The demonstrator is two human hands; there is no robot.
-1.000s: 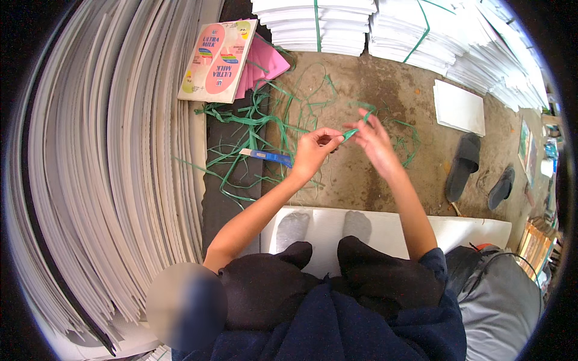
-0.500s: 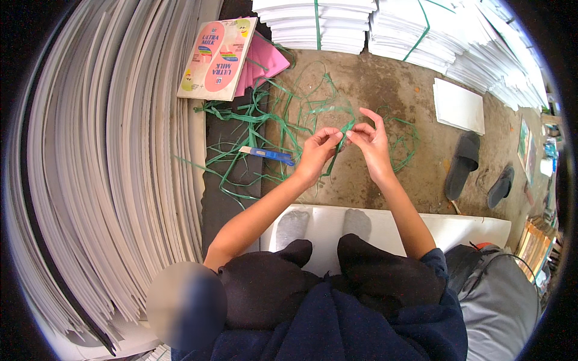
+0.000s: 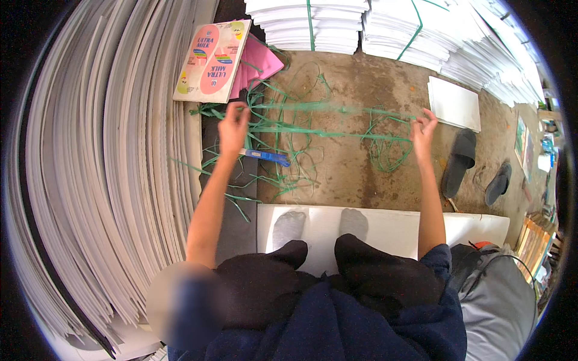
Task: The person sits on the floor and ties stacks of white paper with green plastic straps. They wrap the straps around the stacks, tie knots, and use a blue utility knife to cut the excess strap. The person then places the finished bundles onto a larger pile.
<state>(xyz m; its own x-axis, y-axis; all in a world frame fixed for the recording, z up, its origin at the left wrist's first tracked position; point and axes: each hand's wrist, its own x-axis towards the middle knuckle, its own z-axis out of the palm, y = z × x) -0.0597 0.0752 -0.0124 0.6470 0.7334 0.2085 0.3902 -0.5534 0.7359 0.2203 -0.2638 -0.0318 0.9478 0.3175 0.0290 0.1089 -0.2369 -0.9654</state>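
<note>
Head view: left hand (image 3: 233,129) and right hand (image 3: 423,133), just drawn apart, each pinch green string (image 3: 337,134), so it stretches across the frame's upper middle.

From afar I see my left hand (image 3: 233,133) beyond and left of the feet (image 3: 290,227), fingers curled in; my right hand (image 3: 423,135), beyond and right of the feet, has bent fingers (both forearms reach forward, well apart).
</note>
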